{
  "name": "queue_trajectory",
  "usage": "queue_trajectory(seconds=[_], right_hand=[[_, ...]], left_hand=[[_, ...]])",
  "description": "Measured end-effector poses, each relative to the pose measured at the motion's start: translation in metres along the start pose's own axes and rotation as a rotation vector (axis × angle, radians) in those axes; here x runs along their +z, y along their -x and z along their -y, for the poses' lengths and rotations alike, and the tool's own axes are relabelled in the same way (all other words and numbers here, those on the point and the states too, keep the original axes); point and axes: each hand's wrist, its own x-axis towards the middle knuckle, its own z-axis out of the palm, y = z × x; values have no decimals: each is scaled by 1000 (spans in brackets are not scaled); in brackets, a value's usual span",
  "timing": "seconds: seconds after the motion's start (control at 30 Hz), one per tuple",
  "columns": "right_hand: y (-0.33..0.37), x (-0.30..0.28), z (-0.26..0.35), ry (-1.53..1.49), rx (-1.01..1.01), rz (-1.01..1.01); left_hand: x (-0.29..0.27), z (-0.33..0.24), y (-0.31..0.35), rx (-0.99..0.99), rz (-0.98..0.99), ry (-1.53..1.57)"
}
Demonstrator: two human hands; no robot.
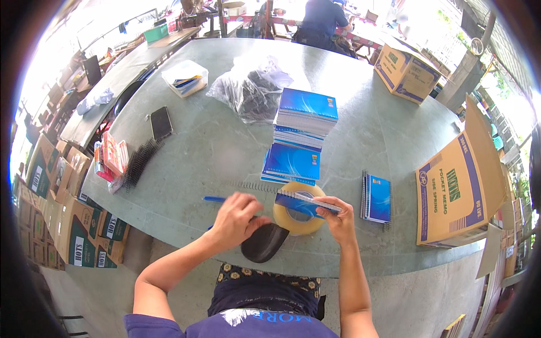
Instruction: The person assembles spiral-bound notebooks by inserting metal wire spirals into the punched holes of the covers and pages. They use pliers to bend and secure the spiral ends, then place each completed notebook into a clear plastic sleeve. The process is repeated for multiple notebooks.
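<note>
My right hand [337, 217] holds a small blue notebook [297, 204] above a wide roll of clear yellowish tape [309, 227]. A thin wire coil [253, 185] runs leftward from the notebook's upper edge. Close below the coil is my left hand [236, 218], its fingers curled; whether something is between them is hidden. A dark rounded object [264, 244] lies by the left thumb, near the table edge. A blue pen [214, 199] shows beyond the left hand. Past the tape, blue notebooks rise in stacks [293, 161]. Several more spiral-bound notebooks [376, 198] lie to the right.
An open cardboard box [455, 183] stands at the right edge, another box [407, 72] at the far right. Across the table [197, 163] lie a plastic bag [251, 93], white container [185, 78], phone [161, 123] and pile of black coils [138, 164]. A person [321, 25] sits beyond.
</note>
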Motion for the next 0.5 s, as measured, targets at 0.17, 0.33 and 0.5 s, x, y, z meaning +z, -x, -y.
queue_trajectory(seconds=[0.17, 0.33, 0.5], right_hand=[[4, 2, -3, 8, 52, 22], [2, 8, 17, 445, -243, -9], [3, 53, 72, 1116, -413, -18]], left_hand=[[-21, -13, -60, 186, -45, -133], [-11, 0, -53, 57, 95, 37], [-20, -10, -55, 70, 41, 29]])
